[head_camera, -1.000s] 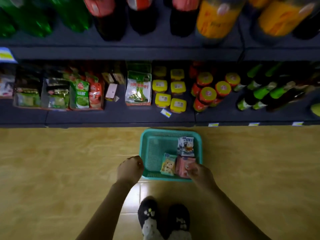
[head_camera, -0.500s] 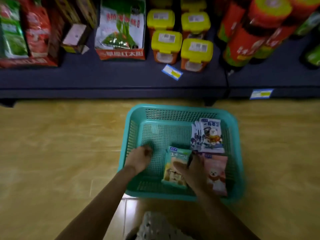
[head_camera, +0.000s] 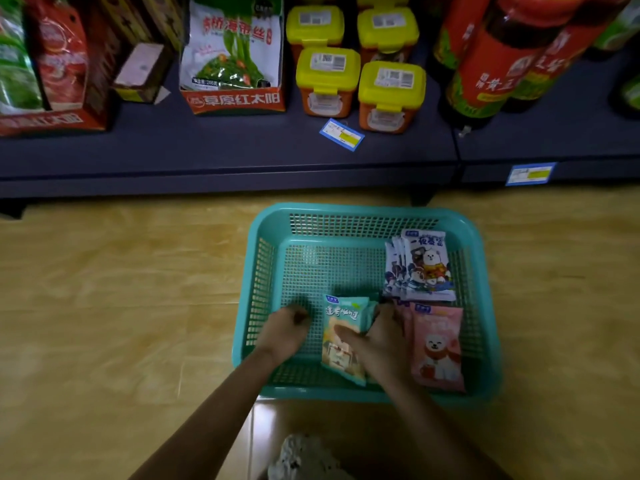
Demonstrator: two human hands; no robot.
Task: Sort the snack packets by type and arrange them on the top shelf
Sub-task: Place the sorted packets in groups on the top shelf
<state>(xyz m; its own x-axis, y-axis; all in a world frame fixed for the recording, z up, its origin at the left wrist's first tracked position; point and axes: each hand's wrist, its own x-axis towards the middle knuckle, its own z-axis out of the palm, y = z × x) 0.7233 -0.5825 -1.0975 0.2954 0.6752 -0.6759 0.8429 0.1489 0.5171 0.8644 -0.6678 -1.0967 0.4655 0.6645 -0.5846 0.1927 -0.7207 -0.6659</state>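
Three packet stacks (head_camera: 420,268) lie right in the basket (head_camera: 363,211)

The right hand (head_camera: 377,344) covers part of the green packets (head_camera: 341,318) and the left edge of the pink packets (head_camera: 438,344). Bottles (head_camera: 485,71) are cut off by the top edge. Price tag (head_camera: 341,134) print is unreadable.

Grocery shop: beyond right hand (head_camera: 382,341) gripping pale-green snack packet (head_camera: 341,317), dark shelf (head_camera: 242,150) w/ blue-yellow paper price tags (head_camera: 341,134), yellow-lidded orange plastic tubs (head_camera: 327,81), red-labelled bottles (head_camera: 485,74).

Basket (head_camera: 363,210) left half passable (packets (head_camera: 424,268) crowd right).
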